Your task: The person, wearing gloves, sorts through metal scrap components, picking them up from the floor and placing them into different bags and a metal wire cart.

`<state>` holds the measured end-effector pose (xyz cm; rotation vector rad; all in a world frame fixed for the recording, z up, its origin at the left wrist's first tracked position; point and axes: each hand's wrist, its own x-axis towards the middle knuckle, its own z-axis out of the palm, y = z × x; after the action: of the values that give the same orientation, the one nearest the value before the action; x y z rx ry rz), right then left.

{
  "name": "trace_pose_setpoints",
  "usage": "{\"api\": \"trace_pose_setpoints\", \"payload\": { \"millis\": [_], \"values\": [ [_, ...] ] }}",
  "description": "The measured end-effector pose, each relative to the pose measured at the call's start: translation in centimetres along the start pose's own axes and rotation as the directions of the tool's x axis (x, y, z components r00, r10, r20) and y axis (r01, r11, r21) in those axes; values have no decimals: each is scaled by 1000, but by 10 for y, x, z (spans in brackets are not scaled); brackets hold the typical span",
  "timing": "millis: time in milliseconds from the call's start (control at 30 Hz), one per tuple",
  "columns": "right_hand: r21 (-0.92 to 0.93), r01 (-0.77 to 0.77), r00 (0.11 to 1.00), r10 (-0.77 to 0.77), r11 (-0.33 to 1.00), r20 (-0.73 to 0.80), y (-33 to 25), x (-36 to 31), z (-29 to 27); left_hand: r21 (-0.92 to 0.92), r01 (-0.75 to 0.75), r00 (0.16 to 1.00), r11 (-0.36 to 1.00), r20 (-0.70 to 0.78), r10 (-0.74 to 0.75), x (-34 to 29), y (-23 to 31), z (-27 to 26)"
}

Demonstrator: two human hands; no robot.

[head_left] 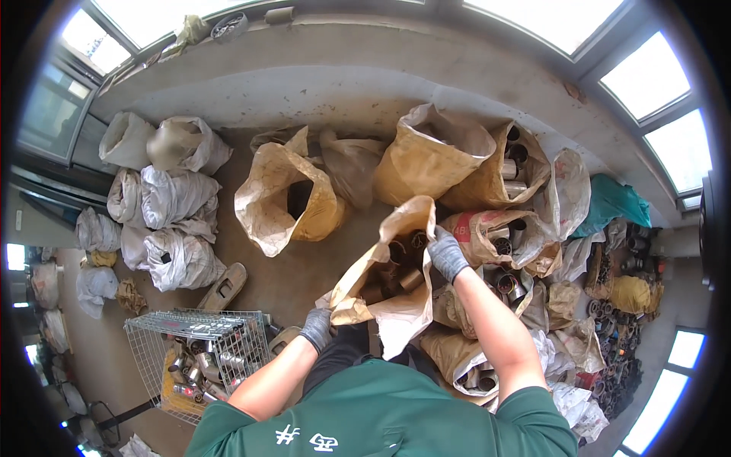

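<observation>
Sack [405, 311] held open at frame centre, rim gripped at 2 points by closed left hand [316, 329] and right hand [446, 254]. Metal tubes [411, 279] already contained; fill judged partial. Loose metal parts [202, 364] left in wire basket [247, 343], lower left.

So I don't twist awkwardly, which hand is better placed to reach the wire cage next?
Probably your left hand: it grips the sack by its left edge, nearer the wire cage. Your right hand holds the sack's right rim, farther away. The left would need to let go first.
</observation>
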<state>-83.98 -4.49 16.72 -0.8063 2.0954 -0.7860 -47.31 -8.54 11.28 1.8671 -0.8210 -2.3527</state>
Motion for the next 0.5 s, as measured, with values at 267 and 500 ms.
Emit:
{"api": "trace_pose_setpoints", "payload": {
  "millis": [267, 500],
  "values": [
    [-475, 26, 998, 3, 880, 61, -51, 191, 36, 39, 298, 947, 954, -136, -291, 48, 37, 42],
    [-236, -28, 987, 65, 971, 149, -12, 177, 47, 95, 238, 963, 967, -155, -222, 175, 64, 12]
  ]
}}
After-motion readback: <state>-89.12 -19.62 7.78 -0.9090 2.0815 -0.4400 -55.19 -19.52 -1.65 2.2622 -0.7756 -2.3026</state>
